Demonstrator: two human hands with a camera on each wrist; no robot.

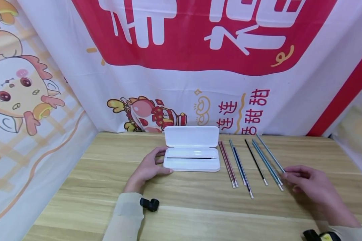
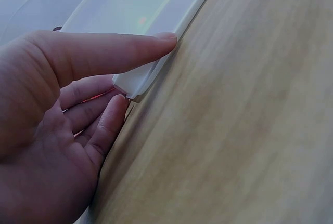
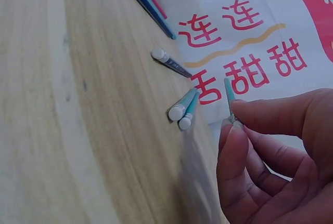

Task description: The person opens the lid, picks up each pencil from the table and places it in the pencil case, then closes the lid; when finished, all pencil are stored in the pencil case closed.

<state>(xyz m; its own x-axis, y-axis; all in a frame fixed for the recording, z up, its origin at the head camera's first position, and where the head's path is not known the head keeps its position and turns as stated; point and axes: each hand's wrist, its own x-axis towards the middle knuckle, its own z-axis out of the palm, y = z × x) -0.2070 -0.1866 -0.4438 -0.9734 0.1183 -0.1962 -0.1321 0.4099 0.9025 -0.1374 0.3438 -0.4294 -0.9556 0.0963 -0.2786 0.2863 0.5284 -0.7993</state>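
Note:
In the head view a white pencil case (image 1: 191,167) lies with its lid (image 1: 191,136) raised and one dark pencil (image 1: 191,158) lengthwise inside. My left hand (image 1: 149,167) holds the case's left end, with the thumb (image 2: 130,52) along the front edge and the other fingers at the end wall. My right hand (image 1: 310,182) pinches a light blue pencil (image 1: 269,152) near its eraser end, between thumb and fingertips. Left of it on the table lie two blue pencils (image 1: 266,164), a black pencil (image 1: 255,162), two more blue pencils (image 1: 240,165) and two red pencils (image 1: 228,164).
The wooden table (image 1: 205,217) meets a printed cloth (image 1: 181,80) along its back edge. Another cloth with cartoon figures (image 1: 24,93) hangs at the left. Several pencils lie between the case and my right hand, their white ends toward me.

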